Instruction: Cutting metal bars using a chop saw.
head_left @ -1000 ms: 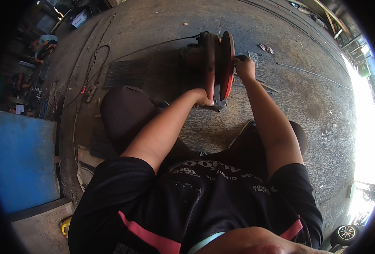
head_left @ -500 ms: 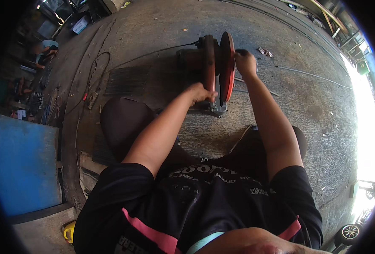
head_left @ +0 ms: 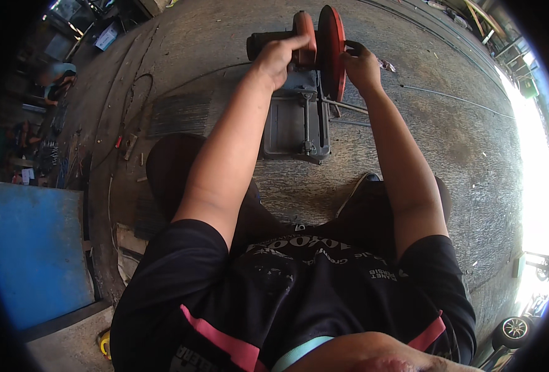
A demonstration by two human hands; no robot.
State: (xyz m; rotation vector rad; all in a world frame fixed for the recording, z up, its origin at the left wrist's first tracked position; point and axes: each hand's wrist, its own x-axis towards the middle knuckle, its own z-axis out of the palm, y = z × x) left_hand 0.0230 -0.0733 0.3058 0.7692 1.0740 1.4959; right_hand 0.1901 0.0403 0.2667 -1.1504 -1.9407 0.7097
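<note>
A cut-off saw stands on the floor ahead of me. Its grey base [head_left: 285, 129] carries a clamp with a rod, and its red head [head_left: 305, 38] is tilted up at the far side. A large red cutting disc [head_left: 331, 65] is mounted on the head, seen almost edge-on. My left hand [head_left: 275, 64] is closed on the red guard, thumb along its top and some fingers hidden. At the disc's right face, my right hand [head_left: 362, 66] has curled fingers and thumb near the hub; anything pinched there is too small to make out.
A dark cable [head_left: 209, 72] runs left from the saw. Thin metal rods [head_left: 349, 107] lie right of its base. Dark strips [head_left: 176, 115] lie on the floor to the left, near a blue panel [head_left: 35, 248]. Another person [head_left: 60, 77] crouches at far left.
The saw's head and disc have risen and moved away from me, exposing the base. My left hand has moved farther up the guard. My right hand has moved up along with the disc.
</note>
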